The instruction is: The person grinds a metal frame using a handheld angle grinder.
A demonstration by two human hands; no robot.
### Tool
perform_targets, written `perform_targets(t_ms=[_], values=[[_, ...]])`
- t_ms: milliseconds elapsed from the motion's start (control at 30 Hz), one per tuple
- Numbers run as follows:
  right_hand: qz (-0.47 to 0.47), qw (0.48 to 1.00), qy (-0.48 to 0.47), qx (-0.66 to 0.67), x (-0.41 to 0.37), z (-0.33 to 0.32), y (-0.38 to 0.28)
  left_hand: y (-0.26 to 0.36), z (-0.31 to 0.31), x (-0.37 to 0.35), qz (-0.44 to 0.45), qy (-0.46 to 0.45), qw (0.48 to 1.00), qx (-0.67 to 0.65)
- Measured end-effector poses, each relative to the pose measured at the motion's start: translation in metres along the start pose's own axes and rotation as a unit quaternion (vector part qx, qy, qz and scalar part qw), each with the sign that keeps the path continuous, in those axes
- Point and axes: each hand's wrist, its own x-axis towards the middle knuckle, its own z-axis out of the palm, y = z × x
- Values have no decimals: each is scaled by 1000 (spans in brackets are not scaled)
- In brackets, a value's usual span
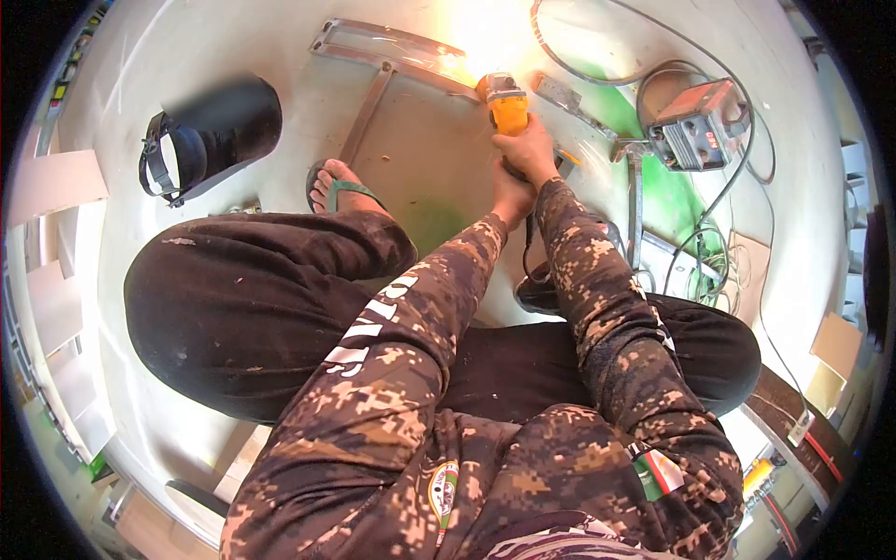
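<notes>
A yellow angle grinder (509, 114) points away from me, its head against the end of a metal frame (397, 63) on the floor. Bright sparks and glare spread from the contact and hide the disc. My right hand (530, 149) is closed around the grinder's body. Nearer to me, my left hand (511, 194) is closed around its rear end, partly covered by the right wrist. One bar (366, 117) of the frame runs back toward my sandalled foot (343, 185).
A black welding helmet (224, 131) lies at the left. On the right stands a welding machine (700, 129) with looping cables (737, 201). A metal piece (558, 93) lies just right of the grinder, and a bar (636, 210) lies near my right knee.
</notes>
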Motion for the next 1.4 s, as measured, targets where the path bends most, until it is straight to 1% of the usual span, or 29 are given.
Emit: perform_targets(t_ms=[67,100,167,200,267,367,433,467,500,567,600,667,700,733,800,867,900,967,1000,1067,1167,1300,1367,1400], values=[[-7,1000,-6,5,-2,-1,0,7,-2,0,-34,-12,999,-12],[-4,1000,5,12,-1,1,0,12,-3,-1,-34,-9,999,-12],[-1,1000,16,21,0,4,2,23,-7,-4,-60,-58,993,79],[-9,1000,5,20,1,2,2,18,-5,-3,-59,-59,993,80],[-16,1000,-4,18,1,1,4,5,-1,-1,-43,-28,998,39],[9,1000,16,7,0,3,5,2,-4,2,-20,-49,999,10],[-26,999,8,-20,-2,3,6,-6,-1,-1,-10,-32,999,-7],[-26,999,9,-20,-2,2,6,-10,0,-1,-1,-15,1000,-24],[-23,1000,14,-13,-1,2,5,-4,-1,-2,-1,-16,1000,-24],[-24,1000,17,-6,-3,2,3,7,-5,-2,-56,-37,997,46],[-27,999,20,-9,-4,1,2,2,-5,-2,-55,-37,997,46],[-31,999,28,-10,-2,-1,3,-11,-1,1,6,-21,1000,1],[-39,999,21,-29,-1,0,4,-9,0,2,8,-22,1000,0],[-45,998,12,-49,-1,1,6,-7,-1,2,-8,-28,999,26],[-36,999,30,-28,0,-2,7,1,-2,1,-23,-32,998,52],[-27,999,45,-8,1,-6,4,14,-1,1,-17,-60,998,31],[-25,998,47,-14,1,-9,1,10,1,3,-18,-60,998,31],[-22,998,51,-21,0,-13,-3,4,8,7,-15,-42,998,-41],[-36,998,45,-22,2,-13,-4,6,10,8,-14,-42,998,-42],[-49,998,37,-24,6,-12,-5,8,12,9,9,-8,999,-34],[-47,998,29,-39,9,-9,-5,13,12,10,-3,-10,998,-55],[-53,996,10,-72,8,-10,-10,-2,12,14,-24,-7,999,-43],[-55,995,4,-83,9,-10,-12,-13,14,18,2,-12,990,-143],[-52,996,8,-71,12,-10,-12,-9,14,19,1,-12,990,-143]])
